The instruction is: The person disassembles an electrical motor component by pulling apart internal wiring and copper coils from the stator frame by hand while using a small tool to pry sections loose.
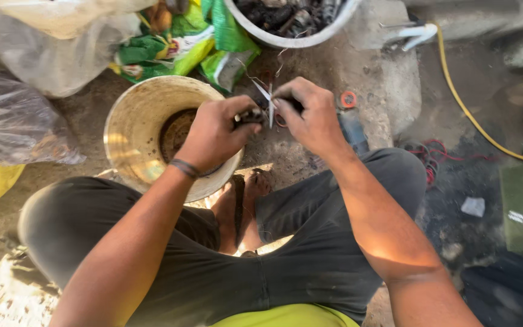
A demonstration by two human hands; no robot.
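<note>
Your left hand (213,134) reaches forward from seven o'clock, forearm running up from the lower left, a dark band on the wrist. Its fingers are curled tight around a small dark part (250,115), pinched between thumb and forefinger just over the rim of the cream bucket (129,121).

Your right hand (315,115) comes in from five o'clock, wrist bent inward so the knuckles face up. Its fingers are clenched on a pair of small scissors (266,97), whose pale blades stick up toward twelve o'clock in the gap between both hands, right beside the dark part. Whether the blades touch it, you cannot tell.

The two hands nearly meet at the middle of the view, above the dusty concrete floor (388,103). The bucket sits at nine o'clock from the hands, partly under your left wrist. A white basin (286,40) of dark scrap stands at twelve o'clock, green bags (183,45) at eleven. A small orange ring (348,99) lies on the floor just at three o'clock of your right hand, and a yellow cable (461,103) curves farther out.
</note>
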